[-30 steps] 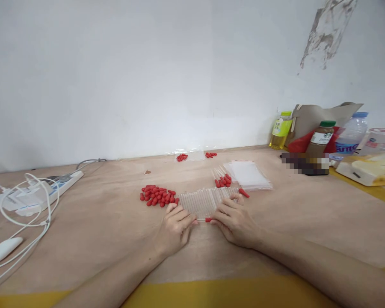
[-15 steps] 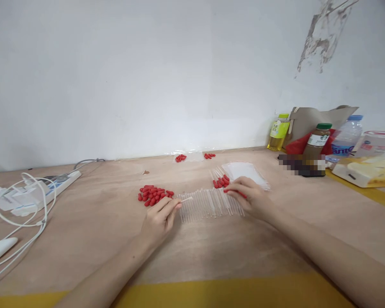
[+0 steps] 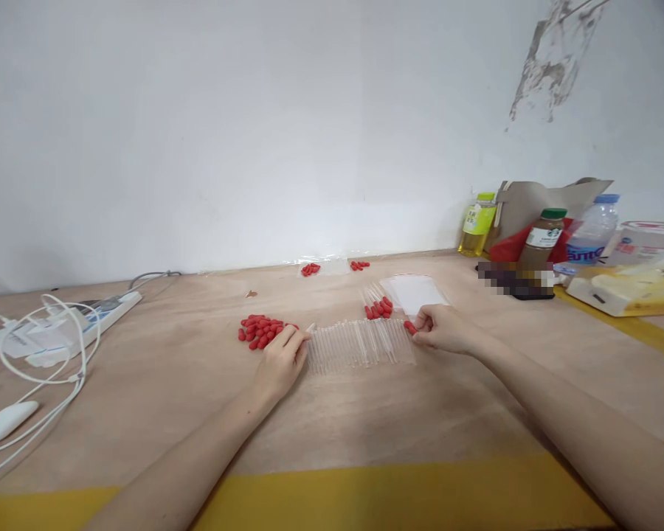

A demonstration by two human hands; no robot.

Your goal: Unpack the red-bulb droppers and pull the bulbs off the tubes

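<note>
My left hand point(image 3: 281, 363) is closed, pinching a thin clear glass dropper tube point(image 3: 310, 327); only a short end shows past the fingertips. It rests at the left end of a row of clear glass dropper tubes point(image 3: 354, 345) lying side by side on the table. Beyond the row's right end, my right hand point(image 3: 445, 329) pinches a red rubber dropper bulb point(image 3: 409, 327) between thumb and fingers. A pile of red bulbs point(image 3: 261, 330) lies just past my left hand. Behind the row, several tubes fitted with red bulbs point(image 3: 378, 308) lie together.
A white sheet or packet point(image 3: 417, 293) is behind my right hand. Small clear bags with red bulbs point(image 3: 310, 270) lie by the wall. Bottles point(image 3: 543, 240), a dark pixelated object point(image 3: 517, 282) and a yellow package point(image 3: 625, 291) stand right; a power strip point(image 3: 108, 313) with cables sits left.
My right hand has moved slightly right, off the row's end, with the red bulb in its fingers. The tube in my left hand shows less and points up more steeply.
</note>
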